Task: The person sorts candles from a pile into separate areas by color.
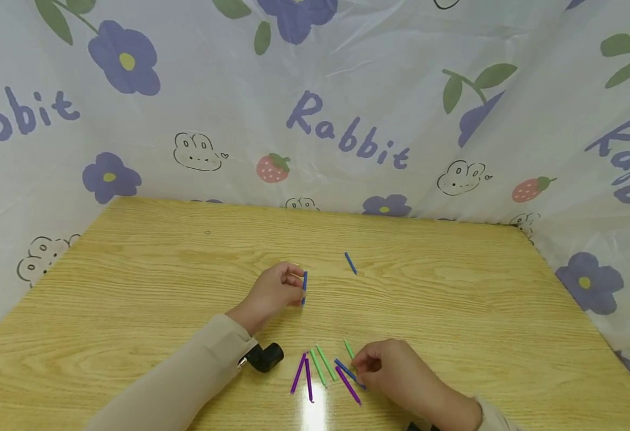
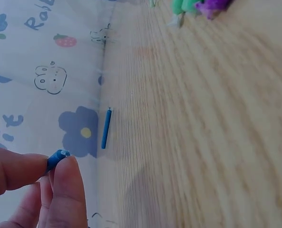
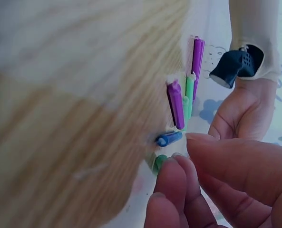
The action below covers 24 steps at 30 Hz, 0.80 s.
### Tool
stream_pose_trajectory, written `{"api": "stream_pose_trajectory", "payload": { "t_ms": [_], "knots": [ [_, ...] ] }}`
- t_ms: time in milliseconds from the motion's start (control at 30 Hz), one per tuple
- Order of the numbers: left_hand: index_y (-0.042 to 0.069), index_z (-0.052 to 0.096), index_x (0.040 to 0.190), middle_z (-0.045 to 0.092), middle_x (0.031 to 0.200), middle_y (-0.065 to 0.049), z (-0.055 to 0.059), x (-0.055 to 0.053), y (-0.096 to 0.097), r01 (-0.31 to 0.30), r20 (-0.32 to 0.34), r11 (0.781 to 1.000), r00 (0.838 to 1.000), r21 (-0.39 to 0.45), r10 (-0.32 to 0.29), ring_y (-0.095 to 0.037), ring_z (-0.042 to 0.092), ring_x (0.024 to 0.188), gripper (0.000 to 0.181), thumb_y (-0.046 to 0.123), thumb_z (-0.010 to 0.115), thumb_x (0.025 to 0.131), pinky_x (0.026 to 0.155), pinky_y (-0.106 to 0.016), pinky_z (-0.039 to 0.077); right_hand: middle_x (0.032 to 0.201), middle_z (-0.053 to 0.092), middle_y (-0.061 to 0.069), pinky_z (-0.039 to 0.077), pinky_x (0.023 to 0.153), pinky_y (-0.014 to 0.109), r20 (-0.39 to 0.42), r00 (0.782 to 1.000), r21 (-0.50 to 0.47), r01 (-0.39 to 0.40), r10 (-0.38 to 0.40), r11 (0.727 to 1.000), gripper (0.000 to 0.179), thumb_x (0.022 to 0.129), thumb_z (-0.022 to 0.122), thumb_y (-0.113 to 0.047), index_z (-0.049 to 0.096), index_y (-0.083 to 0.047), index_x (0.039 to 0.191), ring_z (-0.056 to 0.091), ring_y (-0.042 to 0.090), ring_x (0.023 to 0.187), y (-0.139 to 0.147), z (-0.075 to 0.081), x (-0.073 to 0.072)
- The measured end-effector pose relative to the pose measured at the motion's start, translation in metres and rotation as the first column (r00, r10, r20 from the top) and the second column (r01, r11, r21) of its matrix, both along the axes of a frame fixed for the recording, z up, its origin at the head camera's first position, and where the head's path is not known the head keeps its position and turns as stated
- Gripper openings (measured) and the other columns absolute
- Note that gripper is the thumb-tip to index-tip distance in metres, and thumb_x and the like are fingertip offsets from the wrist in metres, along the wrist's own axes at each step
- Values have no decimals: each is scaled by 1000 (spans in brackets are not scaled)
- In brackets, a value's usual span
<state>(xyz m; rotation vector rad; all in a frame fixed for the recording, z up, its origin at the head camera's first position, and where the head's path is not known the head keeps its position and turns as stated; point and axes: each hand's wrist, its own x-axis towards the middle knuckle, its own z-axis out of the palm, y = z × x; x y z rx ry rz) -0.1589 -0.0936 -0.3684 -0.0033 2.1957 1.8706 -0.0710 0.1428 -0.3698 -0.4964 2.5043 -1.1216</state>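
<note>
My left hand [image 1: 274, 293] pinches a blue candle [image 1: 304, 288] between thumb and fingertips above the table. In the left wrist view, the end of that candle [image 2: 59, 157] pokes out between the fingers. My right hand [image 1: 395, 371] is low at the right, thumb and fingertips apart, close to a blue candle [image 1: 349, 374] and a green candle [image 1: 349, 348]. The right wrist view shows the blue candle [image 3: 169, 138] by the thumb tip and a green one [image 3: 160, 162] partly hidden behind the fingertips. Nothing shows between those fingers.
Beside the right hand lie two green candles [image 1: 317, 367] and several purple candles [image 1: 298, 373]. Another blue candle [image 1: 350, 263] lies alone farther back on the wooden table [image 1: 185, 251]. A patterned cloth [image 1: 228, 108] hangs behind it. A black device [image 1: 265, 357] is on the left wrist.
</note>
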Motion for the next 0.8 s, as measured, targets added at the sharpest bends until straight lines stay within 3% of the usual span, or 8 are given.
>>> {"api": "stream_pose_trajectory", "payload": {
  "t_ms": [433, 800],
  "knots": [
    [-4, 53, 121, 54, 94, -12, -1, -15, 14, -46, 39, 998, 998, 30, 45, -21, 58, 79, 34, -9, 58, 88, 76, -36, 56, 81, 69, -5, 49, 61, 21, -69, 997, 83, -35, 41, 996, 11, 80, 72, -1, 74, -9, 86, 57, 2, 71, -3, 1, 5],
    [-2, 54, 120, 54, 97, -13, 1, -31, 26, -80, 59, 996, 995, 31, 78, -22, 59, 78, 33, -8, 60, 88, 76, -34, 56, 81, 70, -2, 51, 62, 23, -62, 996, 120, -59, 67, 991, 10, 80, 72, 0, 74, -6, 88, 58, 4, 70, -5, 2, 4]
  ]
}}
